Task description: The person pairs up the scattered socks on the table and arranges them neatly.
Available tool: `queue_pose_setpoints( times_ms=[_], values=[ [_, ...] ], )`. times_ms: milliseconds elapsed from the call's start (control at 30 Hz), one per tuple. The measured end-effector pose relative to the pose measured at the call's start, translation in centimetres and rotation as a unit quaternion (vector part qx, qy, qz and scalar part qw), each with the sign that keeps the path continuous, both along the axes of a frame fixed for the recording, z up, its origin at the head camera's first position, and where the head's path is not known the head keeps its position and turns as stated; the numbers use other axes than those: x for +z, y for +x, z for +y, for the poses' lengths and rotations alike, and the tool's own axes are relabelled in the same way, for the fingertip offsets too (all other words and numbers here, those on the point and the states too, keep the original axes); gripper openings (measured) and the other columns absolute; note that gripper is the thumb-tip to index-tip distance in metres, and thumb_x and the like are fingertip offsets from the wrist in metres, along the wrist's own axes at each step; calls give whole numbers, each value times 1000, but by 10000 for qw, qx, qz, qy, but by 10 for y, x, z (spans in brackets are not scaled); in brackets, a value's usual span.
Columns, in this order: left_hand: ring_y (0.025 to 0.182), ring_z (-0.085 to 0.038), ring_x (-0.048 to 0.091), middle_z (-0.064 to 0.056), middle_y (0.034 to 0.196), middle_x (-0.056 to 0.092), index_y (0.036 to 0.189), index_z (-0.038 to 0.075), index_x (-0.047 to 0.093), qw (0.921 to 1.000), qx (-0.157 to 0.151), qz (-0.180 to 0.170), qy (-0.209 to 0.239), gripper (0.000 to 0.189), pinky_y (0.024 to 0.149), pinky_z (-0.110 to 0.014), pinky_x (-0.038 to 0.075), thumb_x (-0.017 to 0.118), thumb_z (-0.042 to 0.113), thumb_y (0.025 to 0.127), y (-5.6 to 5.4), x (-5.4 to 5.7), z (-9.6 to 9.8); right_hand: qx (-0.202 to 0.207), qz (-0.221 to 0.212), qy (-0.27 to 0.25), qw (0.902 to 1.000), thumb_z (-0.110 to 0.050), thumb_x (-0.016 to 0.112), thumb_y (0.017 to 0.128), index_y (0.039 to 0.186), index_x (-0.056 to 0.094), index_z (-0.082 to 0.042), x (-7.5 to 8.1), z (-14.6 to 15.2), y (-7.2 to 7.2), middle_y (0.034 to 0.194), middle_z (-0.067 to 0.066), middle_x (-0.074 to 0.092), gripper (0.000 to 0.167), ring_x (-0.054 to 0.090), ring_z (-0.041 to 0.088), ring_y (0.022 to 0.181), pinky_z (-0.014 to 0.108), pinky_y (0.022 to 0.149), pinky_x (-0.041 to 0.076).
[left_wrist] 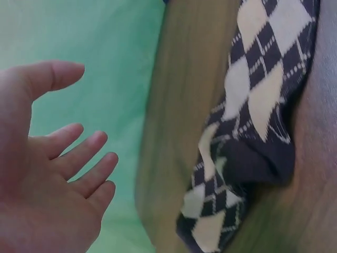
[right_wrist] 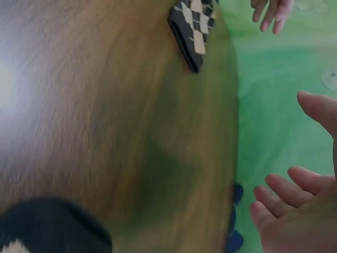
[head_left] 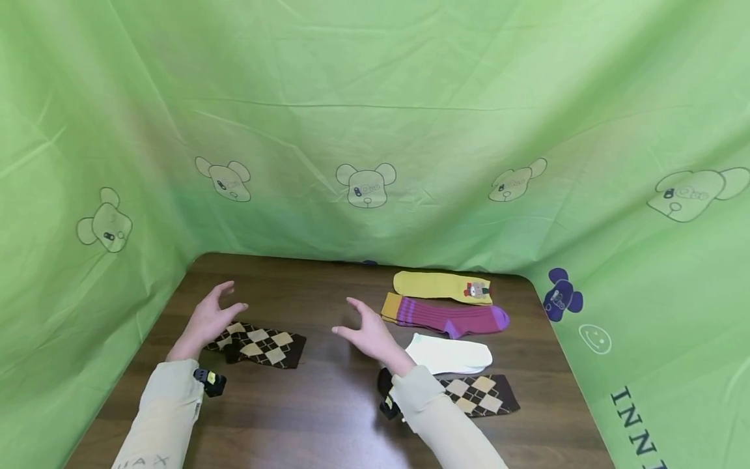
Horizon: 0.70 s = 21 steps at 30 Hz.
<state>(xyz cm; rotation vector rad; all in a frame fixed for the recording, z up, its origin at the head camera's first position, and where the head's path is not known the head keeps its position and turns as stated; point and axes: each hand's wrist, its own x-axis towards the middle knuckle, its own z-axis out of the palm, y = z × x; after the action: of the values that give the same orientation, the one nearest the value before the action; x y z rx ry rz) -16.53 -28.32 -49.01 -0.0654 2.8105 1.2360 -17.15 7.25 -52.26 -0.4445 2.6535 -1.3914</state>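
Observation:
My left hand [head_left: 208, 317] hovers above the left part of the table, fingers relaxed, thumb apart, holding nothing. Just beyond it in the head view lies a dark argyle sock [head_left: 263, 345] with beige and white diamonds; the left wrist view shows its dark heel [left_wrist: 258, 161]. Toward the middle, my right hand [head_left: 370, 332] is also raised and empty, its thumb and fingers spread. Under and beside the right forearm lies a second argyle sock [head_left: 483, 394], partly covered by the sleeve. A white sock [head_left: 451, 355] lies just right of the right hand.
Behind the white sock are a purple sock [head_left: 448, 316] with a mustard cuff and a yellow sock [head_left: 439, 286] with a small animal figure. Green printed cloth [head_left: 363, 130] rises around the back and sides of the brown wooden table [head_left: 305, 417].

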Motion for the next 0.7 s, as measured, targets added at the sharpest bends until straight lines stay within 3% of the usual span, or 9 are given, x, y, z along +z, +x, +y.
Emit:
queue_pose_setpoints(
  times_ms=[67,200,400,700],
  values=[
    [126,-54,45,-31,155,32,158,-4,20,9999,74,-98,30,77,96,-64,43,57,35,103,0,-4,-6,108,22,109,9999,-36,79,88,153,43,-6,-2,-7,-2,151,14,49,80,44,31,139,45,113,35],
    [117,-52,52,-34,154,31,157,-7,20,9994,238,-230,-68,72,88,-61,48,53,31,105,0,-13,-19,277,39,276,9992,-32,81,87,153,43,-5,-5,-21,-4,151,12,49,80,44,29,139,43,113,35],
    [129,-60,35,-44,145,32,150,-19,22,9965,362,-382,-644,73,103,-67,34,56,24,102,4,-25,-36,558,118,607,9965,-24,84,84,151,46,-3,-15,-40,-4,150,12,50,79,45,29,138,40,113,36],
    [117,-70,37,-52,131,35,140,-23,33,9885,426,-483,-1367,70,99,-70,35,60,23,95,12,-44,-50,786,432,1090,9900,-22,86,81,144,54,-2,-32,-59,3,141,11,59,73,51,29,133,36,110,39]
  ],
)
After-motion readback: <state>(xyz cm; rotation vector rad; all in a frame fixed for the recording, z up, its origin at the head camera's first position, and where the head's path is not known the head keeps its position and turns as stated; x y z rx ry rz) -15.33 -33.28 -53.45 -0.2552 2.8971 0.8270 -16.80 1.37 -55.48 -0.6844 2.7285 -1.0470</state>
